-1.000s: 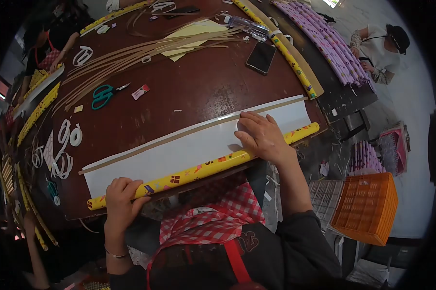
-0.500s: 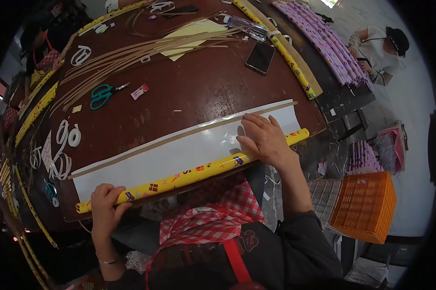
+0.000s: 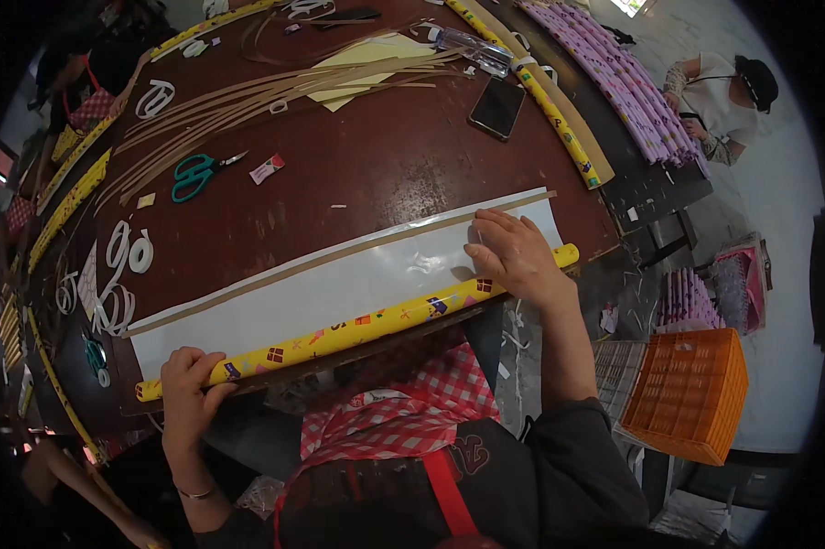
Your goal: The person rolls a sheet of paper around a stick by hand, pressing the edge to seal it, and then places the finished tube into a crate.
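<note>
A roll of yellow printed wrapping paper (image 3: 339,337) lies along the table's near edge. Its white inner side (image 3: 339,284) is spread out beyond it, with a brown strip (image 3: 275,276) along the far edge. Near the roll's left end, my left hand (image 3: 190,392) is closed around it, thumb on the near side. My right hand (image 3: 520,258) rests over the right part of the roll, its fingers stretched out onto the white sheet and the brown strip. The underside of that palm is hidden.
Green-handled scissors (image 3: 195,176), a phone (image 3: 496,108), white tape rings (image 3: 140,252) and long brown strips (image 3: 275,96) lie on the table (image 3: 357,178). Purple rolls (image 3: 614,82) are stacked at the far right. An orange crate (image 3: 687,393) stands at right. Other people are at left and right.
The roll and sheet have shifted slightly left, along with my left hand. My right hand has slid a little to the right along the roll. Another person's arm has come in at lower left.
</note>
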A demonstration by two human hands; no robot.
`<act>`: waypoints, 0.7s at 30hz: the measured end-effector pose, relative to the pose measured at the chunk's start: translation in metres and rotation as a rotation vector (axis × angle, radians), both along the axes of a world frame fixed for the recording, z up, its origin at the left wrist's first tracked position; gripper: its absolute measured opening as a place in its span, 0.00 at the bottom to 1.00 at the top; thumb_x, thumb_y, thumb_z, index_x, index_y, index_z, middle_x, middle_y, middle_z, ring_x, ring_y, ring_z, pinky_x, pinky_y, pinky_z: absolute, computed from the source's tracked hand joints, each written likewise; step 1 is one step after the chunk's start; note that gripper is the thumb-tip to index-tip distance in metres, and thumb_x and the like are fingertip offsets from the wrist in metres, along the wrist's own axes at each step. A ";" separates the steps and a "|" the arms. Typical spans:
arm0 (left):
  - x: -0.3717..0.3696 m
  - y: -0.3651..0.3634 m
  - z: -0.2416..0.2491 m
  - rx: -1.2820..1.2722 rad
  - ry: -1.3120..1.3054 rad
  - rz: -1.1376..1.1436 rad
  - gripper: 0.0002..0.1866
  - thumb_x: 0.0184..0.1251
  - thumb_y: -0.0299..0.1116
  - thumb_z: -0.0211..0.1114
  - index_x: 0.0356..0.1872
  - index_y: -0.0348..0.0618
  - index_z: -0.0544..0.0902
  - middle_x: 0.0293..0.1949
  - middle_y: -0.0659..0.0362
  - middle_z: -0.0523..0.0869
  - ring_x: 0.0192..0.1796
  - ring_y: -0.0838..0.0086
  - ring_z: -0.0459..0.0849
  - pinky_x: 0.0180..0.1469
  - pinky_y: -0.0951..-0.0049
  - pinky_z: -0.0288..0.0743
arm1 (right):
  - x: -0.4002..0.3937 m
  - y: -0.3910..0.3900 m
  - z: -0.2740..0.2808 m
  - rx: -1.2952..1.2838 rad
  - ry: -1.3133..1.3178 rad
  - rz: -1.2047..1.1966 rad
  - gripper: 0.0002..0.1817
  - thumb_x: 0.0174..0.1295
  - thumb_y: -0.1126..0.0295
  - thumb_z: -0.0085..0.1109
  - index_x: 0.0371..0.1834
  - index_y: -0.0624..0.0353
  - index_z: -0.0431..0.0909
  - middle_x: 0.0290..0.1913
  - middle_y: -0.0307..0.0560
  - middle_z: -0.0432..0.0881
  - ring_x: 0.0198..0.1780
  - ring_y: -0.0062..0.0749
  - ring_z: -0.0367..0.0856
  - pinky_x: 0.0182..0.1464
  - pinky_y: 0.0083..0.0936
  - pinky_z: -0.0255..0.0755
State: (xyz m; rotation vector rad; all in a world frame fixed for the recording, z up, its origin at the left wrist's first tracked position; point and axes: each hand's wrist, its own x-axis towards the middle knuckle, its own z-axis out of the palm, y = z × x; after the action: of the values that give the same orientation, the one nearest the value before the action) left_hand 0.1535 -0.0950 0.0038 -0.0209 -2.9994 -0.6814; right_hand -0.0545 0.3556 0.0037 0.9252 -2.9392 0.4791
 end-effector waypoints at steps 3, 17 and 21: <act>0.002 -0.003 0.002 -0.019 -0.025 0.015 0.25 0.41 0.33 0.80 0.46 0.43 0.86 0.41 0.56 0.78 0.46 0.58 0.76 0.49 0.60 0.68 | -0.010 0.018 -0.009 -0.100 0.104 -0.103 0.21 0.70 0.52 0.56 0.48 0.61 0.81 0.58 0.54 0.82 0.63 0.50 0.78 0.61 0.48 0.69; -0.005 -0.012 0.006 0.106 -0.099 -0.025 0.22 0.46 0.30 0.77 0.45 0.39 0.82 0.44 0.52 0.78 0.48 0.55 0.76 0.53 0.60 0.69 | 0.036 -0.017 -0.003 -0.259 0.160 0.248 0.27 0.49 0.54 0.76 0.48 0.59 0.80 0.49 0.51 0.82 0.56 0.50 0.79 0.60 0.43 0.72; -0.005 -0.008 0.006 0.101 -0.084 0.075 0.20 0.47 0.30 0.76 0.43 0.39 0.81 0.45 0.52 0.77 0.50 0.55 0.75 0.54 0.61 0.68 | 0.037 -0.020 -0.019 -0.243 0.067 0.214 0.25 0.46 0.56 0.78 0.44 0.56 0.80 0.43 0.49 0.80 0.50 0.48 0.79 0.54 0.41 0.73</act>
State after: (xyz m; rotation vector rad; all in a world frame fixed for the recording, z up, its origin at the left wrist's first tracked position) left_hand 0.1489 -0.1031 0.0101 0.1272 -3.0224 -0.8442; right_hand -0.0172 0.3354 -0.0150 1.1994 -2.6567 0.7761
